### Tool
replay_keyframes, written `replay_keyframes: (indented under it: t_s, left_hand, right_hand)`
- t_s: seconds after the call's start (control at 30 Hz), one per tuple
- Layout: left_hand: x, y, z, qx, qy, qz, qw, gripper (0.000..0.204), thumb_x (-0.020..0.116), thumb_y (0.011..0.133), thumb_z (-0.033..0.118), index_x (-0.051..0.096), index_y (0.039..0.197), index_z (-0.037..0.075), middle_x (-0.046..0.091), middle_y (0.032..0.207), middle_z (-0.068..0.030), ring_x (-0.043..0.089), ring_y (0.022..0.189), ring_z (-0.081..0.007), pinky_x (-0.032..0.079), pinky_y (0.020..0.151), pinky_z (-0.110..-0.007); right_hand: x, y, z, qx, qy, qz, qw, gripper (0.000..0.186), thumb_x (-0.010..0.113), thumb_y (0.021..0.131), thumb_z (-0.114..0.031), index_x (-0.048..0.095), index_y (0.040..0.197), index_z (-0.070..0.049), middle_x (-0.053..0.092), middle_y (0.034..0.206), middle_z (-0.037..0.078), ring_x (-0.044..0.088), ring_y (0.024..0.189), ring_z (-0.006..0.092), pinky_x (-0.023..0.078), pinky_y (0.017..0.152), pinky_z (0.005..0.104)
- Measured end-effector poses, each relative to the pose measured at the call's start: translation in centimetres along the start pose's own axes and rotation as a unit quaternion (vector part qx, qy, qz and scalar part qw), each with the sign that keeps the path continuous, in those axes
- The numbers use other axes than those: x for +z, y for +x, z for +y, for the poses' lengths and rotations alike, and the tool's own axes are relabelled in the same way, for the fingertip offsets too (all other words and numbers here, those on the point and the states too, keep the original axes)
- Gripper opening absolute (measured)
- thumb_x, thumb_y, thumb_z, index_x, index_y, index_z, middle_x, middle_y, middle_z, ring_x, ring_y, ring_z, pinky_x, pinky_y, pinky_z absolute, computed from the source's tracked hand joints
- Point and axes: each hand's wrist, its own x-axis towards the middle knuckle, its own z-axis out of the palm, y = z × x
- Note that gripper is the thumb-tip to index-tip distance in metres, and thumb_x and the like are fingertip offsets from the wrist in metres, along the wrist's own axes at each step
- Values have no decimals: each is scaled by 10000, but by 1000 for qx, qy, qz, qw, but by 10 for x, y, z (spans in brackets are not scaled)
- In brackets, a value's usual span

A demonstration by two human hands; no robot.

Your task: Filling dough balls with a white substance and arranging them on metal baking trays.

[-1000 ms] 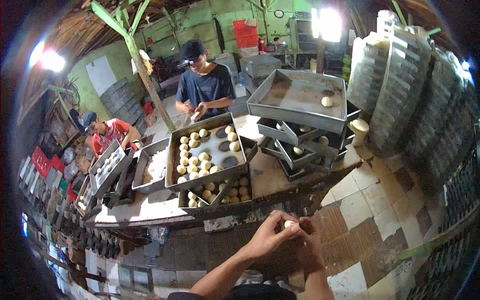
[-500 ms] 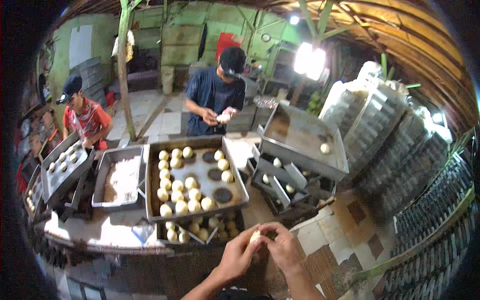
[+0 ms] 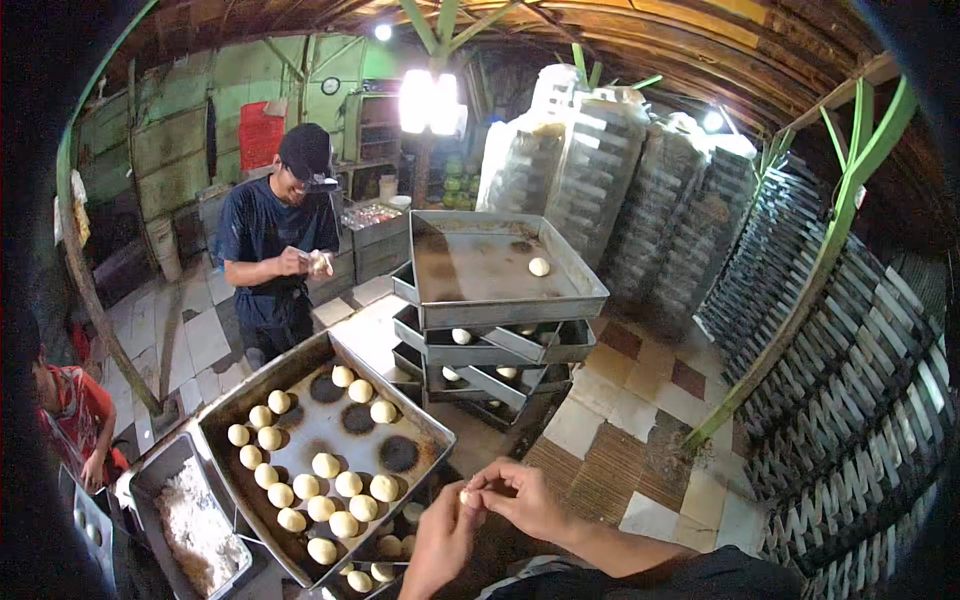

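Note:
My left hand [image 3: 446,532] and my right hand [image 3: 522,502] meet at the fingertips in front of me. Between them they pinch a small pale dough ball [image 3: 466,495], mostly covered by the fingers. Left of my hands lies a large metal tray [image 3: 428,432] with dark round stains on its base. Several round, yellowish dough balls [image 3: 325,465] rest in it, grouped along its left side and near corner, with a few at its far edge. More dough balls [image 3: 383,572] show in a tray underneath.
Ahead, crisscrossed metal trays [image 3: 508,312] stand stacked, one dough ball in the top one. A bin of white flour [image 3: 195,520] sits left. A person in a dark shirt [image 3: 280,235] handles dough across the table; another in red [image 3: 80,415] is far left. A green post [image 3: 790,330] rises at right.
My view has swung to the right, so the trays and people now appear farther left. My hands still hold the dough together, the fingers slightly shifted around it.

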Motion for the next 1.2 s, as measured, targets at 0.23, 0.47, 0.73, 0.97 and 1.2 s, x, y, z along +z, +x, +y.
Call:
replay_keyframes:
  t_s: [0.23, 0.47, 0.73, 0.97, 1.2]
  left_hand:
    - [-11, 27, 9, -16, -17, -20, 1000, 394, 399, 1104, 274, 626, 1192, -36, 677, 942, -171, 641, 856, -233, 497, 826, -345]
    - [66, 71, 24, 213, 328, 230, 891, 72, 540, 981, 99, 585, 1000, 46, 669, 967, -97, 580, 930, -337, 345, 953, -508]
    - [241, 188, 78, 209, 68, 125, 967, 492, 443, 1065, 96, 281, 1527, 52, 478, 1501, -174, 472, 1381, -294, 261, 1126, -435]
    - [305, 246, 116, 284, 363, 25, 887, 411, 618, 994, 271, 628, 1346, 60, 573, 1436, -204, 520, 1353, -354, 368, 1126, -488]
    - [354, 273, 128, 350, 462, 196, 791, 315, 567, 1039, 198, 643, 1335, 125, 735, 1245, -41, 496, 1405, -306, 316, 1136, -457]
  right_hand:
    - [-25, 48, -3, -244, -81, -85, 963, 199, 783, 884, -100, 760, 1079, -66, 578, 1094, 49, 577, 996, 155, 458, 909, 288]
    - [-62, 63, 20, 88, 274, -194, 938, 433, 632, 1030, -250, 519, 1379, -20, 610, 1296, 49, 583, 1200, 134, 482, 1013, 297]
    - [-277, 114, -8, 99, 408, -281, 863, 436, 569, 1059, -220, 504, 1423, 13, 633, 1314, 82, 631, 1158, 149, 517, 1012, 325]
    - [-395, 126, -13, 53, 500, -364, 784, 504, 602, 1038, -187, 444, 1459, 40, 607, 1347, 111, 614, 1221, 180, 500, 1057, 346]
    - [-415, 145, -20, 13, 493, -356, 794, 553, 594, 1047, -209, 395, 1505, 30, 592, 1377, 116, 582, 1265, 187, 473, 1079, 331]
